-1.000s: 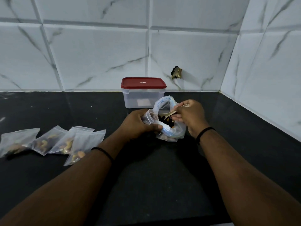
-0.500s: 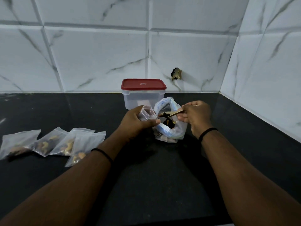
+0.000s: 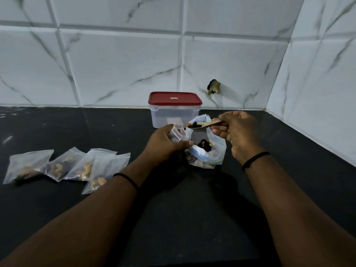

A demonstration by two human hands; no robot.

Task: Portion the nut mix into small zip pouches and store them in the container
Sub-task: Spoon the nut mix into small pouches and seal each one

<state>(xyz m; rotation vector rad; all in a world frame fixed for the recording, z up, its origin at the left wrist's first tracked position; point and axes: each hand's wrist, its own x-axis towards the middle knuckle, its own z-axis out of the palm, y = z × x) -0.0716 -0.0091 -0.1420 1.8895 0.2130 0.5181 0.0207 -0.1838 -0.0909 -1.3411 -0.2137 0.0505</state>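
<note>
**A:** Right hand (image 3: 238,133) pinches a wooden spoon (image 3: 205,124) loaded with nut mix, just above the big bag (image 3: 207,149). Left hand (image 3: 165,145) grips an empty pouch (image 3: 177,133), touching the bag's left side.

**B:** I'd spread that pouch mouth wide, tip slowly. Filled pouches (image 3: 65,166) lie well left of the bag, lidded container (image 3: 174,110) just behind.

2 bare forearms, no sleeves; a thin black band (image 3: 255,158) circles each wrist.
</note>
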